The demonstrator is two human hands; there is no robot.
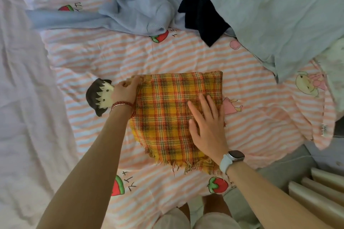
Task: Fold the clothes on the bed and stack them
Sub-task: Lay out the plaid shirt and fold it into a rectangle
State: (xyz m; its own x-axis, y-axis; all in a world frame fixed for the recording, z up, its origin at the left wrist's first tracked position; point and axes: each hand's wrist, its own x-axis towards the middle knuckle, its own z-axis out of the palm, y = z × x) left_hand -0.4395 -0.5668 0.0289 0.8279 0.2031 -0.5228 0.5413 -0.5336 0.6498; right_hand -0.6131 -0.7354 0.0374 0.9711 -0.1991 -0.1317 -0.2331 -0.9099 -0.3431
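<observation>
The right hand (pixel 205 121) lies flat, fingers straight and spread, pressing the right side of the plaid scarf (pixel 173 106). The left hand (pixel 126 89) curls its fingers round the scarf's far-left corner, pinching it. The scarf sits folded into a rough square at the middle of the striped quilt (pixel 167 55), fringe along its near edge. It looks light, soft and loosely woven, likely to slump and shift, so corners and folded edges seem the best holds. Far off lie a crumpled light-blue sweater (pixel 141 5) and a dark navy garment (pixel 202 16), still unfolded.
</observation>
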